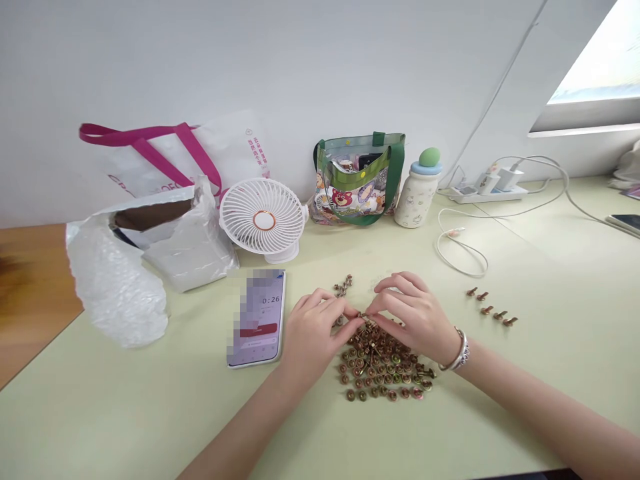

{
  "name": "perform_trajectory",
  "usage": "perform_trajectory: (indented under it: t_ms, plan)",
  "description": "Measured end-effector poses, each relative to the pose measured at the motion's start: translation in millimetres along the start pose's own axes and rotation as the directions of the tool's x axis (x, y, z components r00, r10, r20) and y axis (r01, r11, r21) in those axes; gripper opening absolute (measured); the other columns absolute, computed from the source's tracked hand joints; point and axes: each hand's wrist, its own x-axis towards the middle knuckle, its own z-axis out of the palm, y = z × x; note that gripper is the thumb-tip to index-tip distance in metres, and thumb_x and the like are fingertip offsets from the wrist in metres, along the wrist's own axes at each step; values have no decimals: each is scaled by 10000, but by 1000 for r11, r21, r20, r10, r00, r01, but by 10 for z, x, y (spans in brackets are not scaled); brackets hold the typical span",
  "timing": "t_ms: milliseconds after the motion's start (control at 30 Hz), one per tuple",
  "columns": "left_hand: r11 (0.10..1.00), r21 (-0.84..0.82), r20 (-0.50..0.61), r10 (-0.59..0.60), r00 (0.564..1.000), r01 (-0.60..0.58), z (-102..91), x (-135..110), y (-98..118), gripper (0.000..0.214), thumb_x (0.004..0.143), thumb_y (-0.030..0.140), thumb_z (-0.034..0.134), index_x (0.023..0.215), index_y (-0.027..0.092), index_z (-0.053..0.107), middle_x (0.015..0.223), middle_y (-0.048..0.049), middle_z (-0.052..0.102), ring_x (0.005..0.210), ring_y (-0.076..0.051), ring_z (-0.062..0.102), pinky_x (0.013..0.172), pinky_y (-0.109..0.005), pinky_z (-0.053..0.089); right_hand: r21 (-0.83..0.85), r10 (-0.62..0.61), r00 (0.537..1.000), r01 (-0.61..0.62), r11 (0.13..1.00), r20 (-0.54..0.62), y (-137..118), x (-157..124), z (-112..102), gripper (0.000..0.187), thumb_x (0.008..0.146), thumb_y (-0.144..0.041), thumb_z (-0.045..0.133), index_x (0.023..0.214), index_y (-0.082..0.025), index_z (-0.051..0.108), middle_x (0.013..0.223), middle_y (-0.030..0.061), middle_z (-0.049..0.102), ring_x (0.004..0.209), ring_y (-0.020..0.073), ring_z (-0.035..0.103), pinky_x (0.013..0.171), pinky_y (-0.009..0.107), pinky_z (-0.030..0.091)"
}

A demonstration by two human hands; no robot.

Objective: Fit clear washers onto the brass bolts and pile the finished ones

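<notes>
My left hand (pixel 317 330) and my right hand (pixel 417 317) meet over a pile of brassy hardware. Between their pinched fingertips is a small brass-coloured bolt (pixel 363 315), its left end in my left thumb and finger, its right end in my right. Below them lie many loose bolts (pixel 377 340), with flanged nuts (pixel 383 370) in rough rows at the near side. A few small bolts (pixel 343 287) lie just beyond my left fingers. Several more bolts (pixel 486 311) rest in a slanting line to the right. My fingers hide part of the pile.
A phone (pixel 273 333) showing a timer lies left of my left hand. Behind stand a white fan (pixel 263 217), an opened bubble-wrap parcel (pixel 120 287), a patterned bag (pixel 357 180) and a bottle (pixel 417 197). A white cable (pixel 463 250) runs from a power strip (pixel 487 195).
</notes>
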Motion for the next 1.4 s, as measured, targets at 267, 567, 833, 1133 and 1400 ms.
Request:
perform_trajectory:
  t_ms: [267, 567, 833, 1133, 1400]
  plan:
    - [997, 24, -6, 72, 997, -71, -14, -6, 4, 86, 787, 281, 574, 743, 211, 595, 708, 42, 622, 764, -136, 538, 701, -290, 392, -75, 28, 1000, -27, 997, 15, 319, -28, -22, 105, 868, -249, 477, 872, -241, 581, 795, 24, 647, 911, 182, 545, 779, 328, 417]
    - [975, -87, 203, 221, 954, -207, -6, -13, 21, 98, 829, 295, 539, 875, 247, 612, 848, 44, 658, 943, -168, 504, 811, -324, 381, -147, 223, 967, -205, 968, 120, 606, -85, 69, 113, 835, -236, 505, 895, -228, 601, 855, 47, 645, 961, 228, 505, 790, 362, 414]
    - [959, -138, 258, 275, 926, -246, -10, -23, 15, 126, 838, 317, 526, 903, 258, 617, 951, 39, 650, 1025, -183, 476, 892, -337, 354, -175, 250, 950, -218, 960, 188, 606, -91, 95, 130, 845, -275, 508, 901, -222, 612, 888, 48, 647, 964, 243, 491, 818, 381, 405]
    - [957, -121, 217, 286, 933, -265, -13, -15, -1, 140, 860, 261, 484, 903, 248, 617, 905, 43, 654, 981, -172, 491, 856, -323, 376, -64, 267, 930, -259, 964, 252, 599, 166, 223, 189, 852, -298, 483, 969, -216, 607, 934, 62, 648, 974, 233, 489, 803, 372, 421]
    - [953, -82, 197, 302, 933, -291, -7, -20, -17, 144, 869, 263, 472, 867, 245, 615, 869, 48, 652, 943, -161, 498, 821, -312, 388, -37, 190, 911, -190, 981, 367, 591, 525, 445, 112, 785, -261, 589, 879, -222, 634, 854, 47, 651, 922, 219, 506, 795, 342, 420]
